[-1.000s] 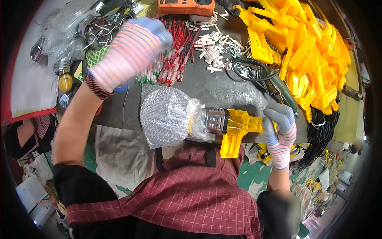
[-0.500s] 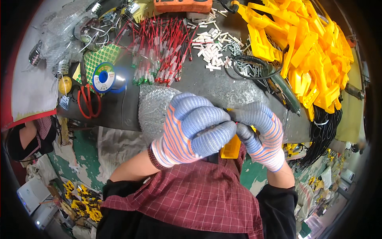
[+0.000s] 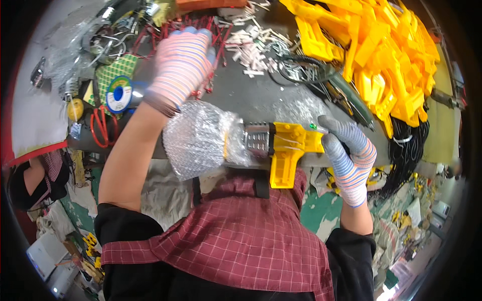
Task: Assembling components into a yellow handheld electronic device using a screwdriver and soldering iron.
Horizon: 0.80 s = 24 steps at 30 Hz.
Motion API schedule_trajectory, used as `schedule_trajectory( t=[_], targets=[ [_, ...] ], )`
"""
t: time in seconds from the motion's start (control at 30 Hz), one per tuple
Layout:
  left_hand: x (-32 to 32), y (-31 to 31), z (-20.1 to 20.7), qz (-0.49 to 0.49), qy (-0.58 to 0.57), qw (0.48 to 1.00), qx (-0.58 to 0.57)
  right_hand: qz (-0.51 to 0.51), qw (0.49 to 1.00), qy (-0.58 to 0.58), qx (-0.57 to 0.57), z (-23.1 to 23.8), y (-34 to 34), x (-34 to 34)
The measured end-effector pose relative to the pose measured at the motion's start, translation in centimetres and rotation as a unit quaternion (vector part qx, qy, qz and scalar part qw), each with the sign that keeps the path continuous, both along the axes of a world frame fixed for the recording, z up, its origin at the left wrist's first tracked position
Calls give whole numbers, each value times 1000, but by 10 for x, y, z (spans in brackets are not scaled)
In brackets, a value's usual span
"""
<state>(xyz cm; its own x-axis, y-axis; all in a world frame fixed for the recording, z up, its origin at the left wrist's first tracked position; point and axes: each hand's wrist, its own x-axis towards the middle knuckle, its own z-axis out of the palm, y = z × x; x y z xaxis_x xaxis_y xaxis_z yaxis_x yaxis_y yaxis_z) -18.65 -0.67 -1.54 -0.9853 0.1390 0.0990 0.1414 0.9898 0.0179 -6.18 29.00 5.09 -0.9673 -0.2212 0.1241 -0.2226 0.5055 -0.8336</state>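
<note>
My left hand [image 3: 183,62], in a striped knit glove, reaches over the bundle of red wires [image 3: 221,52]; its fingers are stretched out and somewhat blurred, tips bent down among the wires. Near the table's front edge lies a yellow pistol-shaped plastic housing [image 3: 284,168], its inside ribs facing up. A dark slotted collar [image 3: 258,138] joins it to a head wrapped in bubble wrap [image 3: 196,140]. My right hand [image 3: 351,158], also gloved, pinches the housing's right end between thumb and forefinger. Beside those fingertips shows a small green-tipped piece [image 3: 314,126].
A heap of yellow plastic shells [image 3: 391,55] fills the back right. White sleeves [image 3: 253,47], screws and a green tool with a looped cord [image 3: 356,103] lie before it. At left are a solder spool [image 3: 119,94], red scissors [image 3: 103,128] and bubble-wrapped parts. Black cables [image 3: 409,150] hang at right.
My left hand has left the yellow housing and moved forward and left to the red wires. The housing, collar and wrapped head now show. My right hand has shifted slightly right.
</note>
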Motion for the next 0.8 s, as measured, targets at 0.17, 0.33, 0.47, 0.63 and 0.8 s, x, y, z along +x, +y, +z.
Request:
schedule_trajectory(
  t=[0.17, 0.33, 0.47, 0.63, 0.8],
  targets=[
    [7, -30, -7, 12, 140, 961, 236, 52, 989, 25, 134, 12, 7, 0],
    [50, -5, 15, 49, 194, 867, 455, 100, 952, 60, 281, -2, 9, -4],
    [90, 25, 10, 48, 200, 891, 404, 138, 930, 63, 335, -7, 4, -12],
    [102, 37, -2, 59, 188, 896, 399, 186, 871, 100, 444, 0, -9, -16],
    [110, 43, -20, 72, 176, 902, 387, 210, 855, 102, 463, -6, -24, -22]
  ],
)
